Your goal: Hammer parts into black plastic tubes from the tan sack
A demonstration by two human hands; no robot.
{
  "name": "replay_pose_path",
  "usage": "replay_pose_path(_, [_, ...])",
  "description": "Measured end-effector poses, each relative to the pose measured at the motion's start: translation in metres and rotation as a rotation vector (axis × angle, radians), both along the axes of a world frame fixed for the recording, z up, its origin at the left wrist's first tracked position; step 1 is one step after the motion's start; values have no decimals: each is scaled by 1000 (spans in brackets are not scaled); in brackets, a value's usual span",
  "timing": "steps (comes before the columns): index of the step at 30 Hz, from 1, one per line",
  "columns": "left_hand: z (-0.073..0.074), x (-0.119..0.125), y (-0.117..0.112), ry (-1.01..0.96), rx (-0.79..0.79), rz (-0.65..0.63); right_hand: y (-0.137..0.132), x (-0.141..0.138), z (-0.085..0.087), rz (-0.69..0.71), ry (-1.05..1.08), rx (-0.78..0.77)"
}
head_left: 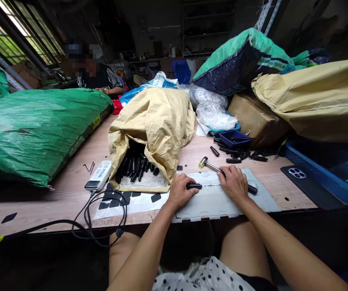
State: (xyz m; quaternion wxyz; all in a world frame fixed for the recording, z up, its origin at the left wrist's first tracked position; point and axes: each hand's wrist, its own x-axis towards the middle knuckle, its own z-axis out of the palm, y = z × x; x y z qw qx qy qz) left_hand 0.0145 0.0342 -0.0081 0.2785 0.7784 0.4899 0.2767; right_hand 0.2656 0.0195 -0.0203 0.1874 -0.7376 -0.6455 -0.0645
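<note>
My left hand [182, 190] is closed round a short black cylindrical piece [194, 186], whose end sticks out to the right past my fingers. In my right hand [235, 184] lies a small hammer [211, 165] with a yellowish head and a metal shaft; its black grip runs under my palm and comes out on the other side. Both hands rest over a grey mat [219, 202] at the table's front edge. Just beyond my left hand, a tan woven sack [158, 117] lies with its mouth towards me, full of black cylindrical pieces [139, 163].
A power bank [98, 176] with a looped black cable sits left. A big green sack [37, 125] fills the left side. At right are a purple tray [235, 138], loose black parts, a phone [308, 188] and a blue basket [322, 169]. Another person [101, 76] sits across.
</note>
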Motion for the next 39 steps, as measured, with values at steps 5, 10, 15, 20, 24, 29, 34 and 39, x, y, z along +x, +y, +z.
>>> replay_pose_path(5, [0,-1,0,-28,-54,7,-5,4,21,26,51,-39])
replay_pose_path(10, [2,0,1,-38,-89,19,-38,-4,44,181,327,70])
replay_pose_path(15, [5,2,0,-33,-122,49,-75,-23,44,367,442,-2])
replay_pose_path(20, [4,3,1,-19,-132,56,-89,-38,43,364,405,1])
replay_pose_path(24, [4,3,1,-29,-119,61,-94,-43,41,366,382,39])
replay_pose_path(29, [6,3,0,-20,-141,67,-96,-42,40,341,296,-11])
replay_pose_path(34, [2,4,1,-64,-132,75,-101,-35,42,289,327,43])
replay_pose_path(39, [0,4,1,-64,-113,74,-105,-26,32,265,328,-16])
